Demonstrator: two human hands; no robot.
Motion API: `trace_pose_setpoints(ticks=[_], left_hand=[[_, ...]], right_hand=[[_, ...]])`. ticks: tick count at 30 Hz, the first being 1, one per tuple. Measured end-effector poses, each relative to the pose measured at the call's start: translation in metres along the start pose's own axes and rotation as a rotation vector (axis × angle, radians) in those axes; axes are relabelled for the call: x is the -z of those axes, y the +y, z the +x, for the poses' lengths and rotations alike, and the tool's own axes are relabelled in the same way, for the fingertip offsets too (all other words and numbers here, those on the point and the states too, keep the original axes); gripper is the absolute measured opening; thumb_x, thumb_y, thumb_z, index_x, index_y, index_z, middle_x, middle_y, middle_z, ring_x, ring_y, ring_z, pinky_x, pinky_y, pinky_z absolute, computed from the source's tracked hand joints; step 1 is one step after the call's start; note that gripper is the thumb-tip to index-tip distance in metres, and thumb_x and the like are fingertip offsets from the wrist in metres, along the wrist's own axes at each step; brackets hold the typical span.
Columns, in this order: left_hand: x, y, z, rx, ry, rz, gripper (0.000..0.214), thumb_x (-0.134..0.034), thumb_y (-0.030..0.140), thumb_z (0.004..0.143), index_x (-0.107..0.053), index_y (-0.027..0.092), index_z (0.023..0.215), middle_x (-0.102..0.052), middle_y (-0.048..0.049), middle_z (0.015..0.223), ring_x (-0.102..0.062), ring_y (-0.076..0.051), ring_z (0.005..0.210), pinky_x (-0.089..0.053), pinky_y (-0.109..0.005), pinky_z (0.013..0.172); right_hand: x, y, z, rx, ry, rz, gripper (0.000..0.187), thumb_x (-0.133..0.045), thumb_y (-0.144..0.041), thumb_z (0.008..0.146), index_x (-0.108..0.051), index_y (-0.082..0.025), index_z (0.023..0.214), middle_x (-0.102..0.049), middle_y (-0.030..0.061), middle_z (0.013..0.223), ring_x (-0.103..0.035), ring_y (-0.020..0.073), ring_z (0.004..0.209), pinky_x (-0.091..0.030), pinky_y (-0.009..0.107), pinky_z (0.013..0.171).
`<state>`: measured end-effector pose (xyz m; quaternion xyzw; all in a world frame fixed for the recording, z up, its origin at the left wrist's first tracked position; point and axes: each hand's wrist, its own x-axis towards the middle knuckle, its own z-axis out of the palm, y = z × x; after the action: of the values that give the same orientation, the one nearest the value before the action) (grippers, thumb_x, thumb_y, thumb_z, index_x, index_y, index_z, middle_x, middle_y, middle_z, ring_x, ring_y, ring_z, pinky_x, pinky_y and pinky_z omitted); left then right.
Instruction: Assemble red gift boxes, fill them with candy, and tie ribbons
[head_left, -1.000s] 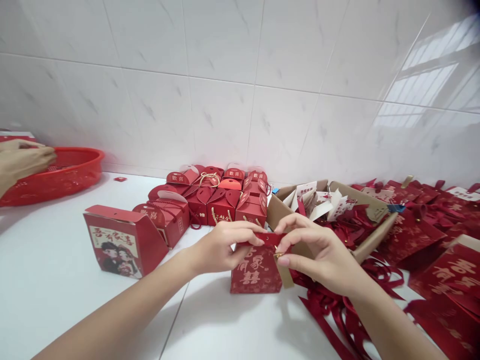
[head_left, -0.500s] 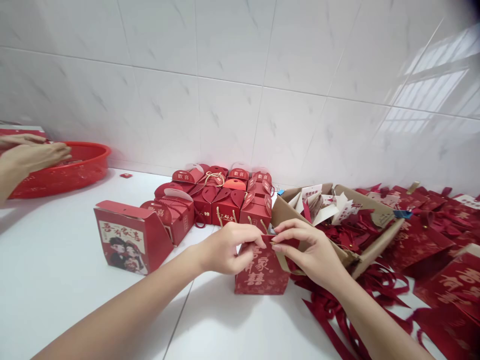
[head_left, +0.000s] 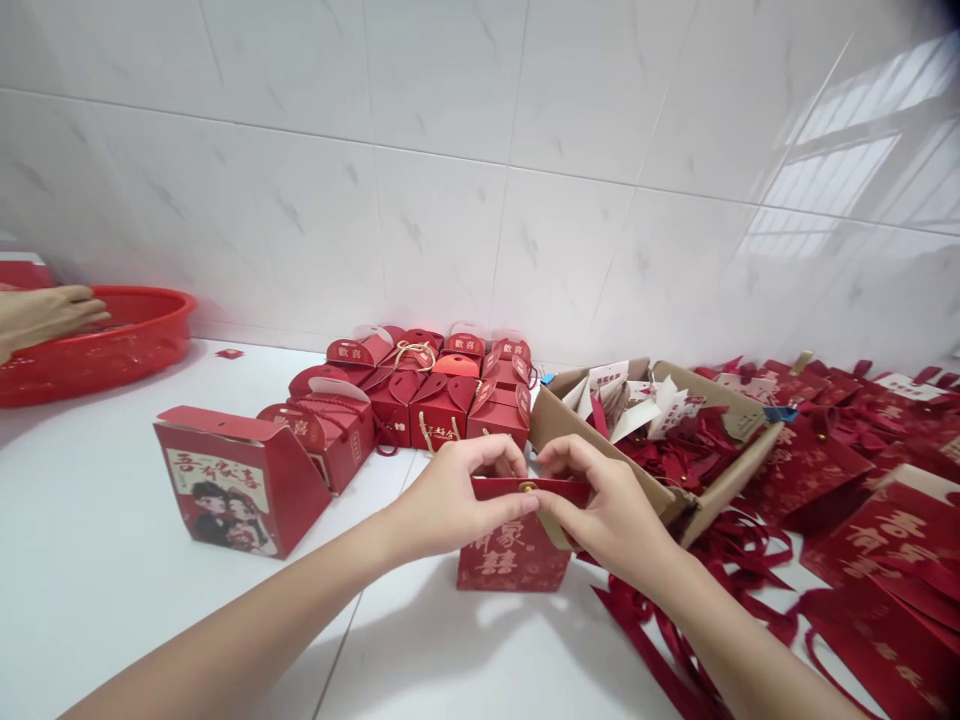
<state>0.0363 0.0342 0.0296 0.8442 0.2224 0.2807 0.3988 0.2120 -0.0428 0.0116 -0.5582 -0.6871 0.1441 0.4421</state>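
Note:
A small red gift box (head_left: 510,555) with gold characters stands on the white counter in front of me. My left hand (head_left: 457,495) pinches the left side of its folded top flap, thumb pressed beside a small gold stud. My right hand (head_left: 600,505) pinches the right side of the same flap, fingers curled over the top edge. A tan strip hangs from the flap under my right thumb. Both hands are closed on the box.
Several finished red boxes (head_left: 435,385) cluster behind. A larger red box with a picture (head_left: 236,485) stands to the left. A cardboard box of tags (head_left: 660,440) and piles of red ribbons and flat boxes (head_left: 862,500) lie right. Another person's hand (head_left: 45,315) rests in a red basket (head_left: 127,345).
The box's top flap has been folded down flat and my thumbs have come together at its gold stud. The other person's hand stays at the basket.

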Motion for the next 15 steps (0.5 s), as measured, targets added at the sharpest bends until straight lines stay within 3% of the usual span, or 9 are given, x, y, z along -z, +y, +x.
trace_pose_setpoints(ticks=[7,11,15], left_hand=[[0.006,0.010,-0.002,0.078,-0.061,-0.034,0.010,-0.064,0.022,0.079,-0.066,0.014,0.073,-0.068,-0.0014,0.071,-0.062,-0.012,0.063,-0.049,-0.020,0.055],[0.009,0.008,-0.002,-0.125,0.007,0.227,0.007,-0.058,0.016,0.082,-0.065,0.017,0.079,-0.069,0.0002,0.077,-0.060,-0.010,0.064,-0.046,-0.019,0.055],[0.010,-0.002,0.001,-0.289,0.039,0.407,0.005,-0.057,0.017,0.085,-0.063,0.017,0.085,-0.068,0.0003,0.080,-0.060,-0.011,0.069,-0.047,-0.020,0.062]], right_hand=[[0.002,-0.014,-0.005,-0.001,-0.079,-0.005,0.018,-0.060,-0.023,0.082,-0.050,-0.021,0.097,-0.059,-0.0017,0.075,-0.055,0.0127,0.067,-0.043,0.023,0.061],[0.014,-0.015,-0.007,-0.044,-0.172,-0.098,0.026,-0.063,-0.025,0.083,-0.049,-0.024,0.105,-0.063,0.0008,0.092,-0.060,0.0161,0.083,-0.046,0.027,0.072],[0.030,-0.021,-0.014,-0.185,-0.231,-0.440,0.042,-0.071,-0.034,0.077,-0.052,-0.023,0.112,-0.064,0.0076,0.107,-0.058,0.0287,0.101,-0.046,0.038,0.079]])
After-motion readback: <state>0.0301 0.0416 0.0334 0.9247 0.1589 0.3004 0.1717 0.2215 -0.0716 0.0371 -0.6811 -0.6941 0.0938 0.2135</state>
